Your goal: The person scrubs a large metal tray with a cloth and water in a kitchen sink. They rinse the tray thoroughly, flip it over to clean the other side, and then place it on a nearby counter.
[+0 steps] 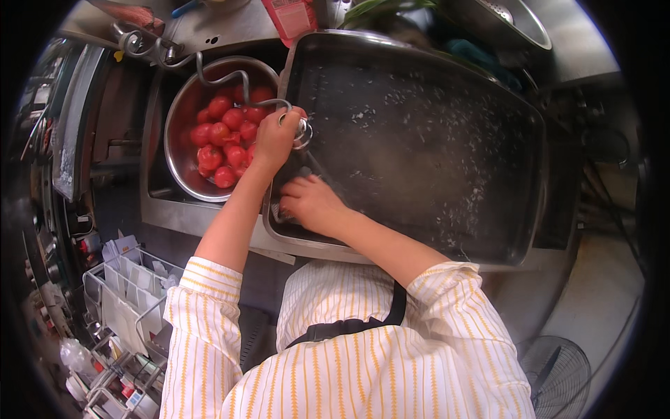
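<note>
My left hand point(277, 136) grips a spray head point(302, 133) on a coiled grey hose point(225, 79), held over the left rim of a large, deep metal tray point(398, 157). A faint stream of water runs down from it towards my right hand point(314, 204). That hand is inside the tray at its near left corner, fingers bent; whether it holds something cannot be made out. Small white bits are scattered over the tray's dark bottom, which looks wet. Left of the tray, a round stainless steel bowl point(178, 167) in the sink holds several red tomatoes point(233, 119), seemingly peeled.
Behind the tray are a red bottle point(291, 21), green leaves point(366, 9) and a steel pan point(539, 34) with a perforated utensil. A white wire rack point(141, 309) stands at lower left. On the floor at lower right is a fan point(560, 372).
</note>
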Tool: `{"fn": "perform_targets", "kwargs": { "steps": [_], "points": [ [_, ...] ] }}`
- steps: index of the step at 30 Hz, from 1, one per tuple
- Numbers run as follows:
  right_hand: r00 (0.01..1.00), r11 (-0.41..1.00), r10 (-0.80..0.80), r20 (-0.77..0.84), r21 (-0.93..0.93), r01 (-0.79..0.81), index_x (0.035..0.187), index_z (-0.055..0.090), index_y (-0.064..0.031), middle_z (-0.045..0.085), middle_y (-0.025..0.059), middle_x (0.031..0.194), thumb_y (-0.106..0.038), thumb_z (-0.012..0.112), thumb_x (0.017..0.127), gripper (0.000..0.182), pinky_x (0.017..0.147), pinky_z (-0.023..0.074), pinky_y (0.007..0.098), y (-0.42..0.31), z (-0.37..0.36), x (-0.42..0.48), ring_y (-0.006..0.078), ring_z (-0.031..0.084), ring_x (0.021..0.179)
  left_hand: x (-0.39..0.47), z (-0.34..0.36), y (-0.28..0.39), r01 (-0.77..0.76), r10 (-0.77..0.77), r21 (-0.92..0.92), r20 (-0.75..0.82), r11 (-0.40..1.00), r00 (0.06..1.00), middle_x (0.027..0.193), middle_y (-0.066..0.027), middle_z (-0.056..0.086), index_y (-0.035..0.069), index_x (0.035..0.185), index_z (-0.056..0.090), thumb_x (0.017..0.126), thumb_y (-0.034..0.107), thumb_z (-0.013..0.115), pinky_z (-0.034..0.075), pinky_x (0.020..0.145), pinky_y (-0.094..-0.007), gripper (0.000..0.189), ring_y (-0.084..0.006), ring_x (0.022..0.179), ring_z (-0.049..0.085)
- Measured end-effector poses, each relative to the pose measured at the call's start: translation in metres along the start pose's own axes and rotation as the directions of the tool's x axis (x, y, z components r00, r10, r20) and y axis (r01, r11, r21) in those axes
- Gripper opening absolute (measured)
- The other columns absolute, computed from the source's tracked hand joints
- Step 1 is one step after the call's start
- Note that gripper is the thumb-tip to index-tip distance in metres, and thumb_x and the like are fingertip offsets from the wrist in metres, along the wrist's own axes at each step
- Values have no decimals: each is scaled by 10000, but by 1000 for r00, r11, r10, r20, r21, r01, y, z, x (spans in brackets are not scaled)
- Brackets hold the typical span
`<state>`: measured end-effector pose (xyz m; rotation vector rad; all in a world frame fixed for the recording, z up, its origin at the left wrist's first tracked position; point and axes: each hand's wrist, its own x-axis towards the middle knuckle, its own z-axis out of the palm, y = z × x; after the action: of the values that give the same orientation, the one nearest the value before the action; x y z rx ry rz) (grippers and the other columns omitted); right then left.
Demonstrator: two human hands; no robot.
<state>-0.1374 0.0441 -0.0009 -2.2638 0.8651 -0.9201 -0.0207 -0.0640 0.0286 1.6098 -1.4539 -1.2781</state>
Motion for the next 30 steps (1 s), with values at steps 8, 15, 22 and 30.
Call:
{"fn": "perform_targets", "kwargs": {
  "steps": [8,15,22,30],
  "points": [
    [916,916,101,-388,-323,-238,778,595,-99,587,12,942,-125,623,721,68,785,391,373,54,-27,22,188,557,907,2,1,-1,-53,52,-118,-15,992,999,670,-114,610,20,831,651,842,294,464,447,630,-337,332,-211,674,605],
    [986,967,79,-148,-228,-112,917,637,-66,578,69,1116,-74,602,712,207,948,377,405,19,-15,-7,223,496,1142,10,4,-11,8,-7,17,-57,1000,998,691,-140,624,57,839,665,821,345,467,456,644,-371,349,-293,687,622],
    [994,972,0,110,-236,26,981,637,-120,579,30,1159,-125,599,745,239,953,387,445,29,-37,-23,218,497,1163,0,3,2,-111,125,125,-112,986,986,693,-163,619,47,822,663,830,351,473,452,653,-385,358,-325,712,620],
    [995,955,50,91,-295,-21,955,614,-106,568,50,1198,-113,587,760,197,996,339,459,33,-42,-12,232,443,1224,4,5,-4,-109,134,184,-133,977,982,744,-209,619,32,803,650,833,372,480,447,678,-448,381,-404,772,594]
  ]
}}
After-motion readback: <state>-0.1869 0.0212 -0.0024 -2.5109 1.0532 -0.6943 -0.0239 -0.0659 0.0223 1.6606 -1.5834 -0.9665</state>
